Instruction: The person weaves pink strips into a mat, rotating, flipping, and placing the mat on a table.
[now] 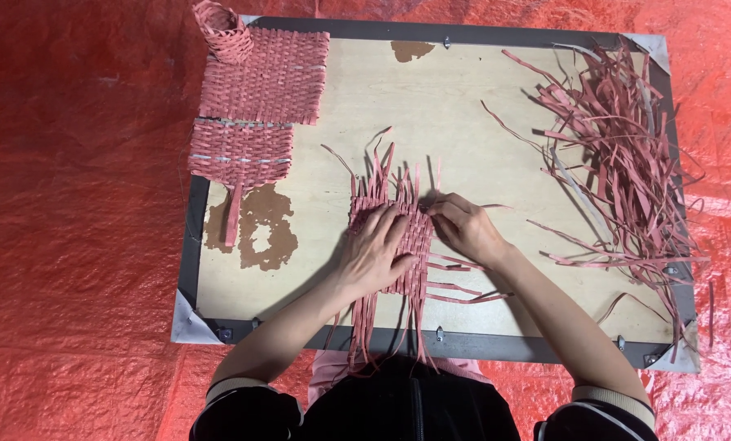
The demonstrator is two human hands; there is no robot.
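Mid-board on the pale plywood counter (pixel 480 114), a half-woven mat (pixel 414 233) of flat pink strips lies fringed. The left hand (pixel 375 255) presses it flat, grip spread apart; the right hand (pixel 463 229) pinches a strip at its edge. Farther off lie finished woven squares (pixel 259 98) and loose strips (pixel 619 155).

I am counting three flat woven mats: two finished ones (pixel 267 77) (pixel 241 153) lying at the desk's (pixel 480 106) far left and one half-woven mat (pixel 406 237). One small woven cup (pixel 222 31) and one loose strip pile (pixel 619 155) are sitting there too.
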